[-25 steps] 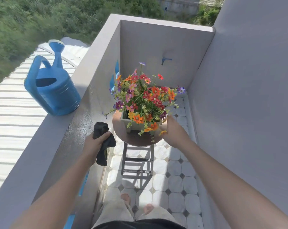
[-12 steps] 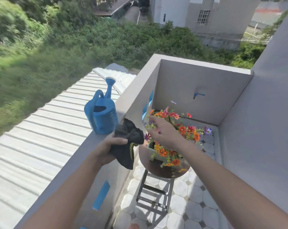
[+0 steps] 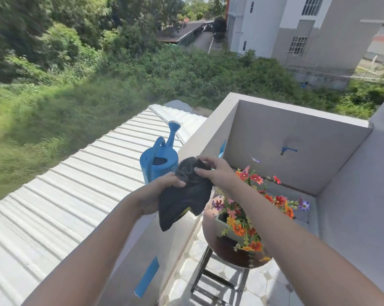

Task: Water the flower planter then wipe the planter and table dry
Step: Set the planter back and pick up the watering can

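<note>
Right hand (image 3: 218,173) moved onto cloth (image 3: 184,202) — left hand (image 3: 156,194) gripping too.

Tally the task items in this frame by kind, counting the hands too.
blue watering can: 1
dark cloth: 1
white planter with flowers: 1
round table: 1
hands: 2, the left hand and the right hand, both gripping the dark cloth
Total: 6

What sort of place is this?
Probably a small upper-floor balcony, outdoors: a grey parapet encloses a tiled floor, a corrugated roof lies below outside it, and a blue tap sits on the far wall.
</note>
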Demonstrator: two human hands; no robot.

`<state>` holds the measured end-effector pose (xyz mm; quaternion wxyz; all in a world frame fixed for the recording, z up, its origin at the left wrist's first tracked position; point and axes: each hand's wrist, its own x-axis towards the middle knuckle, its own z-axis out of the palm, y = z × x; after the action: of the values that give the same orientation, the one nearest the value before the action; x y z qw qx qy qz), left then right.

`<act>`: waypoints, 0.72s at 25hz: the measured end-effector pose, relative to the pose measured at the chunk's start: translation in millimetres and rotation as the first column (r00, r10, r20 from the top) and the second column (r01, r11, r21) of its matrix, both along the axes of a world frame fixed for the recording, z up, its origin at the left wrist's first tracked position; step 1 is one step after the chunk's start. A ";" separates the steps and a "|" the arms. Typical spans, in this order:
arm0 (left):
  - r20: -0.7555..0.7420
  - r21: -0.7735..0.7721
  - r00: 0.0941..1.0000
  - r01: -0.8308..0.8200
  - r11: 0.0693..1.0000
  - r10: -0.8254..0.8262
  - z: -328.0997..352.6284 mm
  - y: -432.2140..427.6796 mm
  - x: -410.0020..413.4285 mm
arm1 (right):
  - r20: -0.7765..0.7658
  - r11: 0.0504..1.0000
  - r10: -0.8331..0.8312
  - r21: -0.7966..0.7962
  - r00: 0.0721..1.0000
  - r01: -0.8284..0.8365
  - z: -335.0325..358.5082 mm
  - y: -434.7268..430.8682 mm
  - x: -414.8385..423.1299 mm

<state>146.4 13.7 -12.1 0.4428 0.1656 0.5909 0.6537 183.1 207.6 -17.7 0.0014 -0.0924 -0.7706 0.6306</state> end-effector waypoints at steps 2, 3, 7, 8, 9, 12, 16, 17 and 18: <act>-0.095 0.010 0.994 -0.049 0.999 0.050 3.9 -5.4 -7.5 | -0.098 0.995 -0.089 0.029 0.991 0.092 6.4 -6.9 -7.0; -0.160 0.011 0.979 -0.125 0.992 0.125 5.3 -7.0 -10.1 | -0.138 0.993 -0.112 0.033 0.984 0.117 10.2 -10.5 -8.5; -0.464 0.028 0.726 -0.560 0.828 0.507 14.1 -17.3 -21.2 | -0.189 0.986 -0.152 -0.102 0.970 0.135 24.0 -36.0 -17.8; -0.567 0.025 0.609 -0.660 0.751 0.555 14.0 -23.8 -26.4 | -0.193 0.980 -0.155 -0.151 0.969 0.127 24.0 -45.0 -21.4; -0.645 0.032 0.510 -0.726 0.687 0.569 14.2 -28.2 -32.4 | -0.199 0.976 -0.167 -0.172 0.966 0.133 21.8 -51.1 -25.3; -0.722 0.022 0.421 -0.780 0.625 0.549 21.3 -30.9 -55.3 | -0.179 0.955 -0.272 -0.174 0.946 0.242 13.8 -61.1 -44.2; -0.764 -0.121 0.479 -0.765 0.633 0.433 19.3 -28.6 -89.8 | -0.027 0.849 -0.416 -0.370 0.909 0.377 -2.0 -65.1 -76.0; -0.775 -0.145 0.488 -0.757 0.637 0.403 16.3 -29.4 -97.2 | -0.009 0.819 -0.419 -0.437 0.908 0.373 -6.6 -65.1 -82.5; -0.789 -0.155 0.484 -0.753 0.639 0.379 12.6 -31.2 -104.5 | -0.008 0.800 -0.412 -0.482 0.911 0.358 -10.3 -64.5 -88.2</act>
<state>41.9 -17.4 0.5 -0.0392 0.0676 0.8732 0.4811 94.9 143.2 -28.0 0.1502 -0.2090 -0.5582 0.7887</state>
